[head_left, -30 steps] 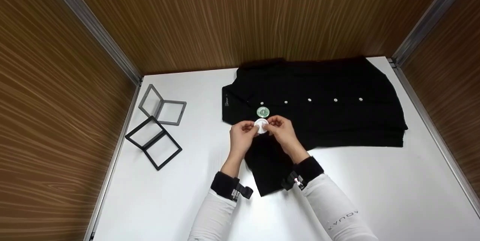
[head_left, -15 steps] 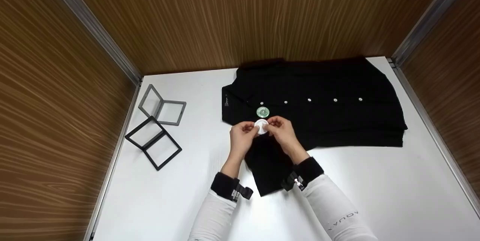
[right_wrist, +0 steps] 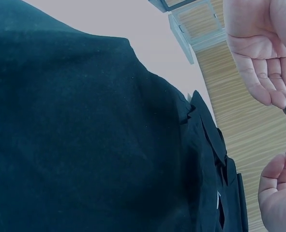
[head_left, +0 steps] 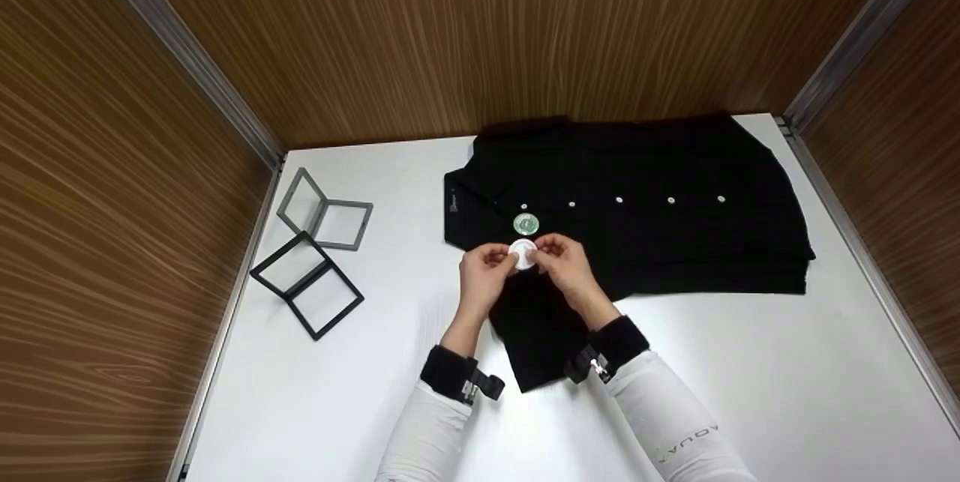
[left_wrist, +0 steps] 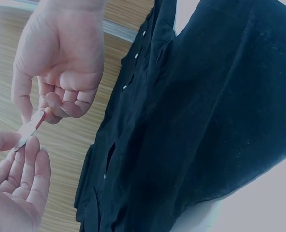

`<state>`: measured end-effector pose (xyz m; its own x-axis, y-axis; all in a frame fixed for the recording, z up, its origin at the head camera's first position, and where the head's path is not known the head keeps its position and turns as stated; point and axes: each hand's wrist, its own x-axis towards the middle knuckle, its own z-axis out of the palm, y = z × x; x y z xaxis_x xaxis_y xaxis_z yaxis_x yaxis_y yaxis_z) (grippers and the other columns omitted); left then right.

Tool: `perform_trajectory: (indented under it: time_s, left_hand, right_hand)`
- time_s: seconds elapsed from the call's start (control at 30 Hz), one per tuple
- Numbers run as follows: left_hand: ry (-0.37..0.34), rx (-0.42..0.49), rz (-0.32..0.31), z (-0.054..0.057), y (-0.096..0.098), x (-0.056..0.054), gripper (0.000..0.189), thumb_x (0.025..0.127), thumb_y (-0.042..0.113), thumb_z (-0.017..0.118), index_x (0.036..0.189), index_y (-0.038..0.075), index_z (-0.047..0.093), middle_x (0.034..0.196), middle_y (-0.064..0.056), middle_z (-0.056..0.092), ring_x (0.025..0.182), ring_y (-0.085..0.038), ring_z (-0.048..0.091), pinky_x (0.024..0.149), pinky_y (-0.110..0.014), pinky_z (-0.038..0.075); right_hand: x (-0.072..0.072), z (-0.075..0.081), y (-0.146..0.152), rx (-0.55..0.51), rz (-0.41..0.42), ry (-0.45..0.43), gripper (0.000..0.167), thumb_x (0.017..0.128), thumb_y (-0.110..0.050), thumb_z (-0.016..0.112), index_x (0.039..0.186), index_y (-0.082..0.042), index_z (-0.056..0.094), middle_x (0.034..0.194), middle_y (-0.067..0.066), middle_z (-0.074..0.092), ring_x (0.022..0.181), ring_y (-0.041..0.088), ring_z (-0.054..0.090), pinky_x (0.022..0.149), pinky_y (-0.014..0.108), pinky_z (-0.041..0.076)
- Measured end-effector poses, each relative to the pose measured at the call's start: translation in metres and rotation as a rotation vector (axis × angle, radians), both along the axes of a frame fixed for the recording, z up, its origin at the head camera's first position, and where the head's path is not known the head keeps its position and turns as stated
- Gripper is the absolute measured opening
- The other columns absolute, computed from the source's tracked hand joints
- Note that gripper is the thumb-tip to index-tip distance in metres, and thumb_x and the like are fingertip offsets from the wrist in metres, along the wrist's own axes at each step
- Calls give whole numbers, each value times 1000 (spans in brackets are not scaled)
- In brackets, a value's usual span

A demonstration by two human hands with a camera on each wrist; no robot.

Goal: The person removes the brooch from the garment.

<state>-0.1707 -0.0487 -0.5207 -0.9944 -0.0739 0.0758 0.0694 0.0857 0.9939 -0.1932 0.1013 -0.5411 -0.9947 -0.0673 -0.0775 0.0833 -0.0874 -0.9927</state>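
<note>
A round white-backed badge (head_left: 522, 249) is pinched at its edges between both hands, above the black shirt (head_left: 675, 242). The left hand (head_left: 482, 276) grips its left side, thumb on the white face. From the other side the right hand (head_left: 568, 266) holds it, thumb lying over the white face and fingers bent behind. The left wrist view shows the badge (left_wrist: 31, 128) nearly edge-on, with a red rim and a fingertip of each hand on it. Just beyond the hands, a green round badge (head_left: 526, 224) lies on the shirt near the collar.
Two hinged display frames stand unfolded at the left of the white table (head_left: 300, 407), a grey one (head_left: 345, 204) behind a black one (head_left: 300, 287). The shirt's sleeve (head_left: 529, 362) stretches toward the person under the right forearm. Wood-grain panels (head_left: 465, 40) wall the table in.
Both hands keep their pinch on the badge and hardly move. The right hand and badge have shifted very slightly toward the person.
</note>
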Motion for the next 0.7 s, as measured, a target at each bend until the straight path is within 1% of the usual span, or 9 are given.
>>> perform_trajectory:
  time_s: [0.1, 0.17, 0.23, 0.33, 0.43, 0.47, 0.53, 0.63, 0.7]
  left_hand:
    - [0, -8, -16, -1, -2, -1, 15, 83, -7, 66, 95, -17, 64, 84, -24, 67, 70, -21, 65, 65, -30, 58]
    - [2, -22, -27, -1, -3, -2, 15, 84, -6, 66, 96, -16, 65, 85, -24, 67, 71, -22, 65, 65, -29, 58]
    - [5, -45, -34, -2, -5, -3, 16, 85, -6, 66, 97, -15, 65, 85, -24, 67, 72, -23, 65, 65, -28, 57]
    - [5, -69, -41, -12, -7, -11, 16, 85, -4, 66, 99, -13, 66, 87, -24, 67, 74, -26, 65, 65, -26, 57]
    - [23, -91, -35, -26, -8, -18, 17, 86, -1, 68, 100, -11, 68, 88, -22, 68, 75, -26, 64, 64, -24, 55]
    - [36, -96, -30, -31, -9, -21, 18, 85, -1, 68, 101, -10, 68, 88, -21, 68, 76, -26, 64, 65, -24, 55]
    - [78, -114, -20, -35, -10, -22, 21, 85, 2, 70, 104, -7, 68, 88, -18, 69, 76, -24, 64, 66, -24, 54]
    - [171, -160, -11, -39, -12, -22, 23, 84, 5, 72, 106, -3, 68, 90, -12, 69, 78, -20, 64, 70, -25, 53]
    - [238, -197, -22, -41, -13, -22, 20, 86, 7, 71, 103, -2, 69, 92, -9, 68, 80, -17, 65, 72, -25, 54]
  right_hand:
    - [1, 0, 1, -16, 9, 0, 12, 83, 7, 63, 93, 10, 59, 75, 4, 57, 65, 19, 53, 55, 22, 46]
    - [1, -1, 2, -35, 18, 0, 16, 84, 7, 64, 98, 12, 59, 74, 4, 58, 63, 19, 53, 55, 22, 46]
    - [-1, -6, 3, -57, 27, 4, 23, 84, 7, 65, 105, 15, 59, 73, 4, 59, 61, 18, 53, 54, 22, 46]
    - [-5, -14, 5, -75, 41, 16, 33, 84, 6, 66, 116, 15, 59, 72, 3, 61, 58, 15, 53, 53, 23, 46]
    - [-9, -21, 5, -87, 43, 22, 36, 85, 4, 67, 120, 12, 59, 72, 3, 62, 56, 13, 52, 52, 24, 47]
    - [-9, -21, 5, -93, 42, 22, 37, 85, 4, 68, 121, 12, 59, 72, 3, 62, 56, 12, 52, 52, 23, 46]
    - [-9, -22, 5, -112, 37, 17, 38, 86, 2, 68, 122, 12, 59, 72, 3, 62, 54, 12, 52, 51, 22, 46]
    - [-8, -20, 4, -163, 29, -2, 39, 87, 2, 67, 122, 13, 58, 73, 4, 63, 54, 12, 53, 51, 21, 46]
    - [-7, -19, 4, -201, 19, -27, 35, 87, 2, 67, 119, 13, 60, 73, 4, 63, 53, 11, 53, 51, 20, 47]
